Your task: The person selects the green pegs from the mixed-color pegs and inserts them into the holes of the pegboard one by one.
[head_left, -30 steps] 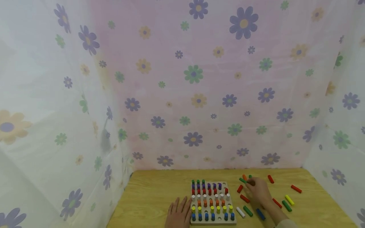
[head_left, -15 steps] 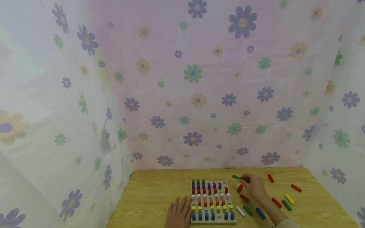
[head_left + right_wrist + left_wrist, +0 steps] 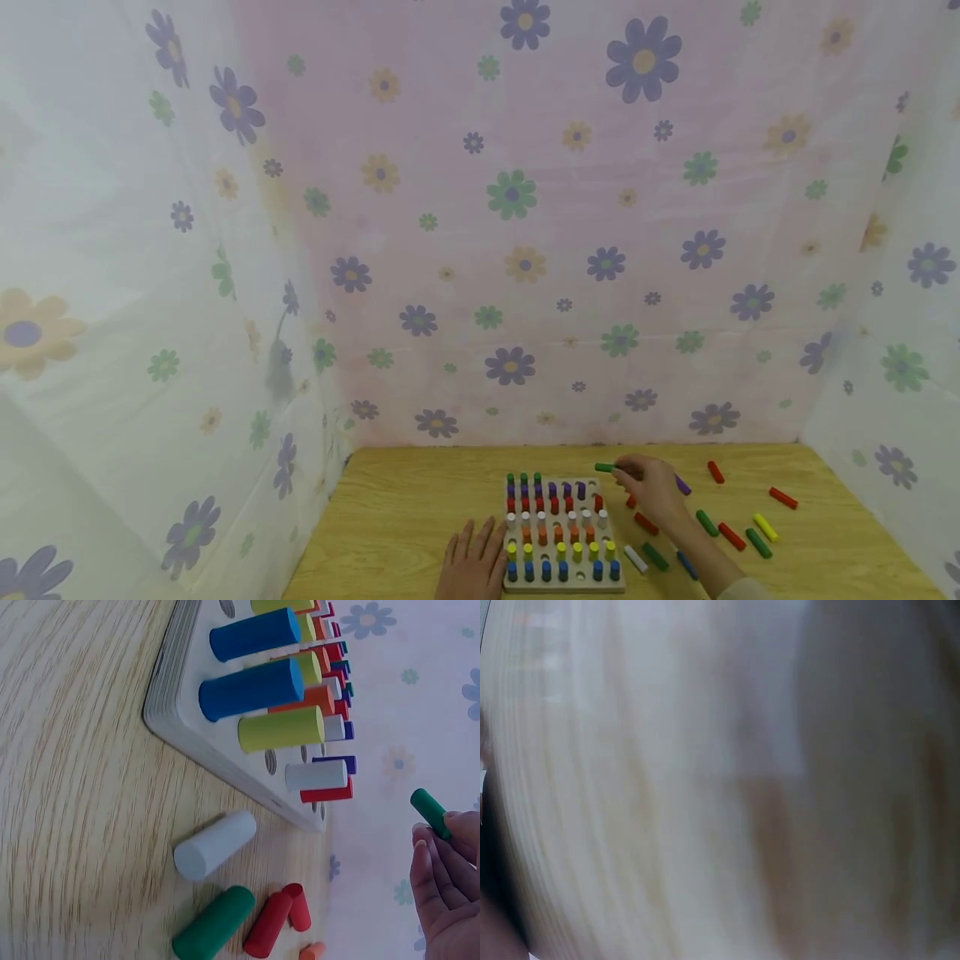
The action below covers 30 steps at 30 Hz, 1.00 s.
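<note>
In the head view, we are seeing the right hand (image 3: 654,487) pinching a green peg (image 3: 604,467) by one end, its thumb and fingertips closed on it. The peg is jutting leftward from the grip, its long axis nearly level, and its free end is lying just above the upper-right corner of the board (image 3: 566,587), at the frame's bottom centre; that offset seems to be what counts, and the right hand is the nearer. The left hand (image 3: 472,560) is lying with straight, spread fingers by the board's left edge, holding nothing. On the board we are counting three greens (image 3: 524,479), six purples (image 3: 581,491), six reds (image 3: 555,505), six whites (image 3: 572,517), five oranges (image 3: 558,533), six yellows (image 3: 577,551) and six blues (image 3: 546,571); at lower right, five loose reds (image 3: 783,497), three loose greens (image 3: 759,542), and one loose purple (image 3: 682,484), loose yellow (image 3: 765,527), loose white (image 3: 635,559) and loose blue (image 3: 686,566). In the left wrist view, we are getting only pale blur and cannot tell the grip there. In the right wrist view, we are finding the held peg at centre right, slanting from upper left down into the pinch; toward the bottom we are counting two loose reds, one loose green, one loose white and one loose orange (image 3: 312,950).
</note>
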### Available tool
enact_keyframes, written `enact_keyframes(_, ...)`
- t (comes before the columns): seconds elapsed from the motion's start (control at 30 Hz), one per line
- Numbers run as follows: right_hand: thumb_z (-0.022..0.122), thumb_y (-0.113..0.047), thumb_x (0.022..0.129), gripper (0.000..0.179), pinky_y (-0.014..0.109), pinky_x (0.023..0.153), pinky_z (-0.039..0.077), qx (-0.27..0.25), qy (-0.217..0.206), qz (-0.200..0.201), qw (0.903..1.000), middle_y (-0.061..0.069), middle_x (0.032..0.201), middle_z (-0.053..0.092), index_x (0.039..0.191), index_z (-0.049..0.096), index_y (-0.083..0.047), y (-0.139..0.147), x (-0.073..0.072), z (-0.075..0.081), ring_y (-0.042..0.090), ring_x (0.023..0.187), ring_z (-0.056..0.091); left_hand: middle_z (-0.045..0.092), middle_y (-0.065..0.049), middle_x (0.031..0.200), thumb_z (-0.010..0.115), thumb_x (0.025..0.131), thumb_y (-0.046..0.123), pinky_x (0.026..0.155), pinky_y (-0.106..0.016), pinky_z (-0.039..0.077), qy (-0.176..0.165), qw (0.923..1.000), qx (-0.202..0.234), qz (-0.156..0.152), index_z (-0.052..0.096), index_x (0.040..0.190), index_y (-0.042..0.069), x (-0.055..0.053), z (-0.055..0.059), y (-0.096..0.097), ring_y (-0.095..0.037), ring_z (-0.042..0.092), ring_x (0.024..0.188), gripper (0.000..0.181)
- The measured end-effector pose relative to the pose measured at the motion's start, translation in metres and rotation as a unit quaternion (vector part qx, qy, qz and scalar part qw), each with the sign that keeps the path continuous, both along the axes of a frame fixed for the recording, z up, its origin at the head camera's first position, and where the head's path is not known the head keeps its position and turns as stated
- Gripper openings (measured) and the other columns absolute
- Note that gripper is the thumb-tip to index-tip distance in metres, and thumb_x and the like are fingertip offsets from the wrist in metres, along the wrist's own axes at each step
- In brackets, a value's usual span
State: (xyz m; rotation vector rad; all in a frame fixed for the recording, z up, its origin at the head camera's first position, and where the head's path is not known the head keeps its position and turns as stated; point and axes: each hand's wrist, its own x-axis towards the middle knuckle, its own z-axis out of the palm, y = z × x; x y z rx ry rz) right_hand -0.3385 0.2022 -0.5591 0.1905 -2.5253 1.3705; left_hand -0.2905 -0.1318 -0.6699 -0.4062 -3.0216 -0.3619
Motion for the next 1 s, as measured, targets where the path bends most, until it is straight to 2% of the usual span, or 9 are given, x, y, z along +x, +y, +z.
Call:
enact_keyframes(0.23, 0.073, -0.005, 0.094, 0.016, 0.025, 0.068, 0.061, -0.017, 0.012, 0.009, 0.9997, 0.010, 0.095, 0.077, 0.109, 0.076, 0.002, -0.013, -0.004, -0.003, 0.026, 0.085, 0.074, 0.048, 0.003, 0.157, 0.017, 0.108, 0.061, 0.117, -0.062, 0.031, 0.008, 1.0000, -0.001, -0.002, 0.045, 0.156, 0.033, 0.002, 0.004, -0.001, -0.037, 0.039, 0.146, 0.062)
enact_keyframes(0.4, 0.075, -0.006, 0.094, 0.013, 0.026, 0.070, 0.062, -0.002, 0.033, 0.010, 0.9994, 0.006, 0.095, 0.077, 0.106, 0.078, -0.002, -0.024, -0.006, -0.004, 0.018, 0.084, 0.073, 0.048, 0.003, 0.157, 0.015, 0.108, 0.063, 0.117, -0.063, 0.031, 0.000, 1.0000, -0.002, 0.000, 0.045, 0.156, 0.034, 0.002, 0.003, 0.000, -0.037, 0.039, 0.146, 0.064)
enact_keyframes(0.6, 0.075, -0.004, 0.092, 0.010, 0.025, 0.070, 0.061, 0.000, 0.058, 0.019, 0.9982, 0.003, 0.092, 0.077, 0.102, 0.078, -0.003, -0.037, -0.008, -0.004, 0.015, 0.081, 0.072, 0.046, 0.003, 0.158, 0.013, 0.107, 0.065, 0.118, -0.062, 0.030, -0.013, 0.9999, -0.004, 0.001, 0.044, 0.157, 0.034, 0.000, 0.001, 0.000, -0.038, 0.038, 0.146, 0.066)
enact_keyframes(0.77, 0.076, -0.002, 0.091, 0.007, 0.023, 0.067, 0.059, 0.021, 0.086, 0.021, 0.9958, 0.001, 0.087, 0.076, 0.098, 0.078, -0.004, -0.046, -0.011, -0.010, 0.012, 0.076, 0.070, 0.047, 0.002, 0.157, 0.013, 0.106, 0.066, 0.118, -0.063, 0.030, -0.017, 0.9998, 0.000, 0.003, 0.045, 0.156, 0.034, -0.001, 0.000, -0.001, -0.038, 0.038, 0.146, 0.068)
enact_keyframes(1.0, 0.074, 0.000, 0.092, 0.008, 0.024, 0.068, 0.059, 0.036, 0.066, 0.020, 0.9970, 0.003, 0.088, 0.076, 0.098, 0.078, -0.002, -0.060, -0.018, -0.014, 0.014, 0.077, 0.070, 0.047, 0.002, 0.157, 0.010, 0.104, 0.068, 0.118, -0.062, 0.030, -0.017, 0.9998, 0.004, 0.001, 0.045, 0.156, 0.034, 0.001, -0.001, -0.001, -0.039, 0.038, 0.146, 0.071)
